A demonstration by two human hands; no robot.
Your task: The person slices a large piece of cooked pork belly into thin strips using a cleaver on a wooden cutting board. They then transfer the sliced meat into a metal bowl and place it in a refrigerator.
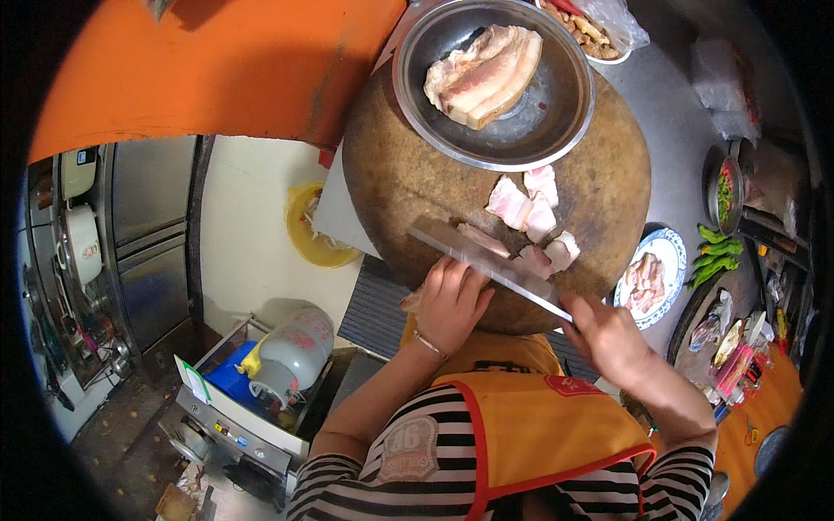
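Note:
My right hand [612, 338] grips the handle of a wide cleaver [485, 260]. Its blade runs diagonally over a round wooden chopping block [397, 169]. My left hand [449, 306] is curled beside the blade, fingertips close to its near edge, pressing on a piece of pork [410, 302] that is mostly covered by the hand. Just beyond the blade lies a thin pork slice [483, 239]. Several flat slices of pork belly [511, 203] are scattered farther across the block. Where the blade's cutting edge touches is hidden.
A steel bowl [417, 130] with a slab of pork belly [485, 75] rests on the block's far part. To the right are a blue-rimmed plate [677, 251] of pork slices and green peppers [713, 270]. A yellow bin [296, 228] and a gas cylinder [303, 342] stand lower left.

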